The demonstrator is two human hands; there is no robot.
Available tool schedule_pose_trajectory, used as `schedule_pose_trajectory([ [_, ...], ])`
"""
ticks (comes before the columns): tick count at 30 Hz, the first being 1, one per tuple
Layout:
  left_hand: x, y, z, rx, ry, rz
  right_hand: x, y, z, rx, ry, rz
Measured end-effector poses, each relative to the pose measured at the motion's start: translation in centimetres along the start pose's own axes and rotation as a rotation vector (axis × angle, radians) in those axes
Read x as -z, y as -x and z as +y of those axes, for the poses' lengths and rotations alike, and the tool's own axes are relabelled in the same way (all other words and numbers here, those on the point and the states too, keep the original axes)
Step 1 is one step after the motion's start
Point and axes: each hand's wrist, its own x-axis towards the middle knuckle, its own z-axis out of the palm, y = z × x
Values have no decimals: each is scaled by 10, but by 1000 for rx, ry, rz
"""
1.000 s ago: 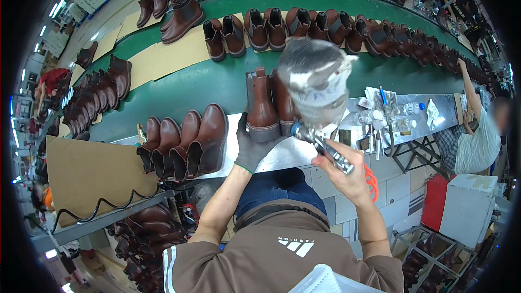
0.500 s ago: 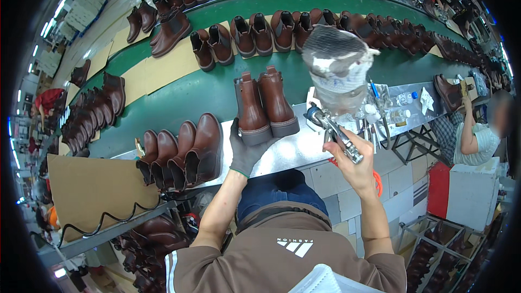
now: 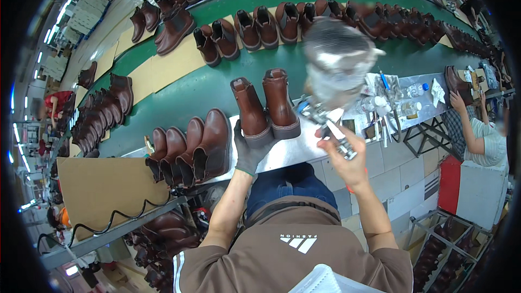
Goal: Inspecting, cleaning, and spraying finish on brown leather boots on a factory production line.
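My left hand (image 3: 253, 155), in a dark grey glove, supports a pair of brown leather ankle boots from below by their soles. The left boot (image 3: 251, 109) leans slightly away from the right boot (image 3: 283, 106), and their heels face me. In my bare right hand (image 3: 350, 158) is a metal spray gun (image 3: 343, 146), its front end close to the right boot. A large, stained, wrapped cup (image 3: 339, 68) sits on top of the gun, smeared by motion. Whether the trigger is pressed I cannot tell.
Several brown boots (image 3: 209, 141) stand on the metal bench (image 3: 282, 154) at left, beside a cardboard sheet (image 3: 108, 190). Beyond, rows of boots (image 3: 263, 27) line a green conveyor (image 3: 190, 97). Bottles (image 3: 415, 91) lie at right, where a co-worker (image 3: 480, 135) handles a boot.
The spray gun and its cup have swung a little left relative to the bench, nearer the boots. The tops of the two held boots have spread apart. The whole view has shifted slightly.
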Motion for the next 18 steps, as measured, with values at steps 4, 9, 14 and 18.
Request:
schedule_pose_trajectory([
  [4, 38, 8, 7, -66, -22, 55, 0, 1, 54, -153, -61, 201],
  [9, 125, 42, 26, -415, -287, 299, -28, -3, 151, -392, -10, 213],
  [14, 131, 75, 10, -792, -1729, 180, -54, -6, 215, -399, -21, 254],
  [18, 89, 75, 0, -886, -2001, 385, -52, -3, 213, -430, -9, 41],
])
